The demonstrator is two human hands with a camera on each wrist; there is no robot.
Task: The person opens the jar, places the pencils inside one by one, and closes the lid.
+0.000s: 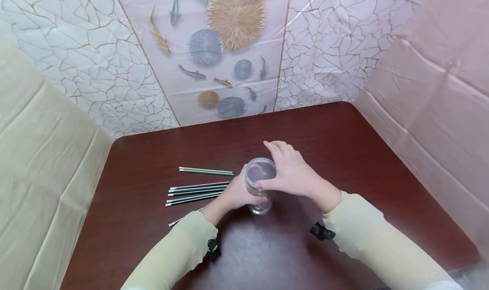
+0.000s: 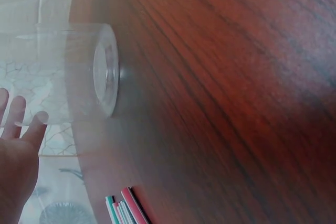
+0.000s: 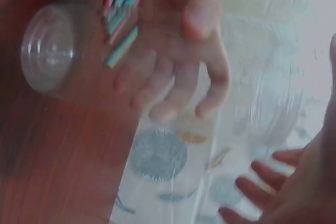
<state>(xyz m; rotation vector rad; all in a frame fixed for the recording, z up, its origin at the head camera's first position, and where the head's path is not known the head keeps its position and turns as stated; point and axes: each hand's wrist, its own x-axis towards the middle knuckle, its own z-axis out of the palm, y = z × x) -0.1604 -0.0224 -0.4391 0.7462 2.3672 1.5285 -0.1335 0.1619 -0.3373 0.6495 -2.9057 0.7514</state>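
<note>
Jar (image 1: 261,173), clear and cylindrical, is roughly upright in front of me at the bench (image 1: 259,256), just right of the pencils. My left hand (image 1: 237,192) grips it round the side, I judge so that the body is steady and the mouth free. My right hand (image 1: 293,172) is at the rim with fingers spread, gripping nothing; that wide arch seems suited to spanning the top.

To the left, a bunch of pencils (image 1: 198,189) lies roughly parallel, white ends away from the jar. A pair of pencils (image 1: 206,171) lies beyond, and a lone pencil (image 1: 175,222) nearer me, a layout that seems to leave both hands room.

The bunch's right ends run behind my left hand, and my left sleeve (image 1: 183,243) covers part of the lone pencil. I cannot tell whether a clear lid covers the mouth, whether my right thumb touches the rim, or whether the base meets the bench. The left wrist view cuts off the jar's top; the right wrist view is blurred.
</note>
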